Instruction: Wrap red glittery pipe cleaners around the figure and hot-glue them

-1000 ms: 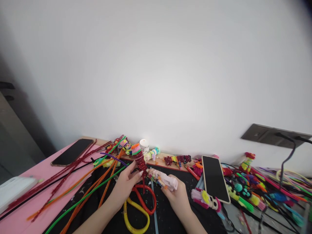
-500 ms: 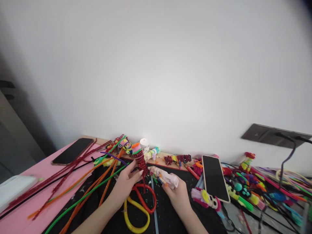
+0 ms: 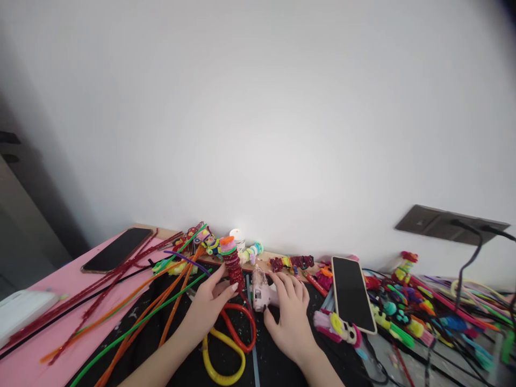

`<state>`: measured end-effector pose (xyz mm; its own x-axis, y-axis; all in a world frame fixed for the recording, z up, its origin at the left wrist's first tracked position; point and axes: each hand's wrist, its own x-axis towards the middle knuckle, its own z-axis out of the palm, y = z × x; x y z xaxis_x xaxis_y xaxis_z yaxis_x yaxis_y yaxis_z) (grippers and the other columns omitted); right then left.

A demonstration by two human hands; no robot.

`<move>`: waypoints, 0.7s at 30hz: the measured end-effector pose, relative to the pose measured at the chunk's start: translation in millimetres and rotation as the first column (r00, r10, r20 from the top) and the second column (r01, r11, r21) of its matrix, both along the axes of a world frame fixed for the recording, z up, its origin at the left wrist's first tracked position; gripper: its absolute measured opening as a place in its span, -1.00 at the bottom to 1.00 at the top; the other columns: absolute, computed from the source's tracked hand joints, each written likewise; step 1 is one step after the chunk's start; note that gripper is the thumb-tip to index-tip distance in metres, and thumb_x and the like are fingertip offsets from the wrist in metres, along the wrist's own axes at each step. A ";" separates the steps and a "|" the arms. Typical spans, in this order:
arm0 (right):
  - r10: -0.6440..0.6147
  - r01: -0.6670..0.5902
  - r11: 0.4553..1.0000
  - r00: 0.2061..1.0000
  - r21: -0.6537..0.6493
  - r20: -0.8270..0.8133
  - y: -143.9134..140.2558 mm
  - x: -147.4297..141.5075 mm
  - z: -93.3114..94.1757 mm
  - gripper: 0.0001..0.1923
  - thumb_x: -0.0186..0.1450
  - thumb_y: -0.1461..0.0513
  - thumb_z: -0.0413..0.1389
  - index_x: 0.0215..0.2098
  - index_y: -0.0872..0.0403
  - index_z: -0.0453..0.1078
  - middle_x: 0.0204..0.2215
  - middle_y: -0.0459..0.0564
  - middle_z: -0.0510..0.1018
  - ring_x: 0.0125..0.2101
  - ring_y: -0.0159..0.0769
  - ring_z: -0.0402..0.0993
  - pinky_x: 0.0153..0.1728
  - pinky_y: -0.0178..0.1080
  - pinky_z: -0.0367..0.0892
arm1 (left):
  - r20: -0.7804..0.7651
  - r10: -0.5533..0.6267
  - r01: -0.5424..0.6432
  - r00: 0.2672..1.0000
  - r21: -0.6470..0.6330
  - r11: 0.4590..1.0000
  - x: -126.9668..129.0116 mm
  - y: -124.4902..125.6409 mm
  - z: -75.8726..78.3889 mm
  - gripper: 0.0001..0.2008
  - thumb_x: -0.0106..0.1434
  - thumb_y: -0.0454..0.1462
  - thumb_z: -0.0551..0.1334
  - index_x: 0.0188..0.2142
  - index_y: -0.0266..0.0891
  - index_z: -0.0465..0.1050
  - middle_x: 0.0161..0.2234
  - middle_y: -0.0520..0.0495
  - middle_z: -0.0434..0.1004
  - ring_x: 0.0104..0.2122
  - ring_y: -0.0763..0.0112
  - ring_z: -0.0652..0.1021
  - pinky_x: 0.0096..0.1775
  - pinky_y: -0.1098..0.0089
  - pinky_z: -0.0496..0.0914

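With our left hand, we are pinching the fuzzy red roll. Beside it, the glue gun is lying on the black mat, and our right hand is resting on it, fingers apart.

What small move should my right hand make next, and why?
Probably slide your right hand free of the glue gun: the hand looks loosely open, the gun appears to rest on the black mat, and your left hand holds the red tinsel piece.

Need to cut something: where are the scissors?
Head view, lower middle: the scissors lie on the black surface, handles between the forearms, beside the left hand.
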<state>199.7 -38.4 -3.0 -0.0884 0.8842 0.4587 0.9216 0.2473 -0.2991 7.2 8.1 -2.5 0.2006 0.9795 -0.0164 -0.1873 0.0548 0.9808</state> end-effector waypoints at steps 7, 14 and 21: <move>0.282 -0.272 0.959 0.943 0.081 -0.177 -14.0 -13.6 4.6 -0.80 0.13 0.22 0.11 -0.31 0.07 0.19 -0.35 -0.01 0.34 -0.31 -0.16 0.27 -0.29 -0.16 0.18 | -0.074 -0.150 0.160 0.986 0.175 0.971 6.1 -7.8 -17.6 -0.43 0.18 -0.26 0.22 0.19 -0.02 0.17 0.16 -0.05 0.30 0.04 0.17 0.43 -0.03 0.25 0.41; 0.236 -0.197 0.967 0.930 0.159 -0.283 -9.8 -14.2 -7.3 -0.79 0.31 0.36 -0.08 -0.49 0.05 0.10 -0.51 -0.13 0.27 -0.44 -0.31 0.21 -0.37 -0.25 0.08 | -0.031 -0.206 0.208 0.978 0.135 0.969 6.3 -7.3 -20.1 -0.40 0.18 -0.28 0.23 0.21 -0.02 0.13 0.18 -0.04 0.29 0.05 0.19 0.42 0.06 0.22 0.32; 0.226 -0.166 0.966 0.911 0.196 -0.344 -2.1 -7.4 -7.9 -0.72 0.32 0.31 -0.04 -0.55 0.06 0.11 -0.59 -0.15 0.26 -0.51 -0.34 0.18 -0.43 -0.28 0.03 | 0.149 -0.314 0.318 0.938 -0.005 0.948 2.7 -5.8 -12.2 -0.34 0.16 -0.28 0.27 0.22 -0.02 0.09 0.20 -0.07 0.25 0.03 0.14 0.44 0.00 0.16 0.37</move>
<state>192.3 -40.5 -10.9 -0.0542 0.7786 0.6252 0.6858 0.4841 -0.5434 10.0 2.3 -14.7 0.5019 0.8649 0.0082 -0.2948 0.1622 0.9417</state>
